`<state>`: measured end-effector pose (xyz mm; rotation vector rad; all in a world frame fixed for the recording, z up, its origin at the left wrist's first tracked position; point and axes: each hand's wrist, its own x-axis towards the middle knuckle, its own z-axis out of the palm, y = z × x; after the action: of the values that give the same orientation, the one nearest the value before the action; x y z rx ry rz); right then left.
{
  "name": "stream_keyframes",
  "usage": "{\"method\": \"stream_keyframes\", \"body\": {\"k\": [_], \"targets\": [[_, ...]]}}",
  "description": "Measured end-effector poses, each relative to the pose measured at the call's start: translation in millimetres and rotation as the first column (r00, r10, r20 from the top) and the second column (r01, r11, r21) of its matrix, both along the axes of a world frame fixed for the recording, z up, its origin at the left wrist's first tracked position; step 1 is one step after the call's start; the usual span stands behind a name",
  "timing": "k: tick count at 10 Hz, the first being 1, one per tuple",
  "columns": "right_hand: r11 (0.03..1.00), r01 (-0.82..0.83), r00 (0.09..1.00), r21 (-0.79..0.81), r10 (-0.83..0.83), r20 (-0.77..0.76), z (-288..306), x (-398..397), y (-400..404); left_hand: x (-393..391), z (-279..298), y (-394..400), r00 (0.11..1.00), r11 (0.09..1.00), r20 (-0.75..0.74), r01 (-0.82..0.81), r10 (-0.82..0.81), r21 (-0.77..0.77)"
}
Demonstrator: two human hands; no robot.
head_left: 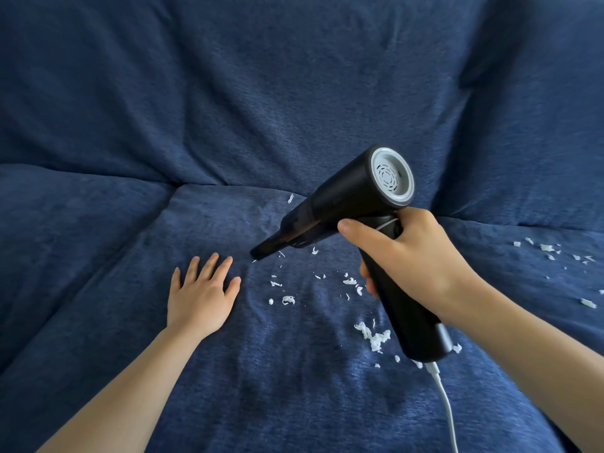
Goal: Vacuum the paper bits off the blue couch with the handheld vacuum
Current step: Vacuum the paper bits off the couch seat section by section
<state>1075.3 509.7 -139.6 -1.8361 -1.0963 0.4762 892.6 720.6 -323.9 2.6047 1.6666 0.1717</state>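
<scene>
A person leans over a blue couch (294, 93), seen from a camera on their head looking down at both bare arms. The right hand (408, 266) is wrapped firmly around the handle of a black handheld vacuum (346, 197), fingers curled round the grip and the thumb laid forward along the top of it. The vacuum's body slants up and away from that hand, its round grey vented rear cap (390, 176) facing the camera, while the narrow black nozzle (261, 251) angles down and to the left of the right hand, its tip just above or touching the seat cushion; which of the two cannot be told. A white cable (446, 403) runs from the base of the handle, below the right hand, toward the bottom edge of the view.

The left hand (202, 295) lies flat on the seat cushion, palm down, fingers straight and slightly spread, holding nothing. Its fingertips sit just left of the nozzle tip.

White paper bits (287, 299) are scattered on the cushion between the two hands, thickest below the nozzle and beside the vacuum handle, where a larger clump (376, 338) lies. A further sprinkle of scraps (549, 250) lies on the cushion to the right of the right forearm.
</scene>
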Motion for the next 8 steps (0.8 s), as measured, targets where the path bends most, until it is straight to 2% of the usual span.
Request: {"method": "stream_keyframes", "body": {"k": [2,4,5,8], "targets": [[0.999,-0.008,1.000,-0.031,0.008,0.022,4,-3,-8,0,0,0,1.000,1.000,-0.003,0.000,0.000,0.000],[0.993,0.116,0.975,-0.001,-0.114,0.193,1,9,-10,-2,-1,-4,1.000,1.000,-0.003,-0.001,0.001,-0.008],[0.989,0.147,0.974,0.005,-0.146,0.174,1,12,-12,-3,-1,-6,1.000,1.000,0.001,-0.001,0.001,-0.005],[0.996,0.090,0.989,-0.027,-0.086,0.119,6,5,-29,-2,1,-8,1.000,1.000,-0.008,-0.020,0.020,-0.023]]}}
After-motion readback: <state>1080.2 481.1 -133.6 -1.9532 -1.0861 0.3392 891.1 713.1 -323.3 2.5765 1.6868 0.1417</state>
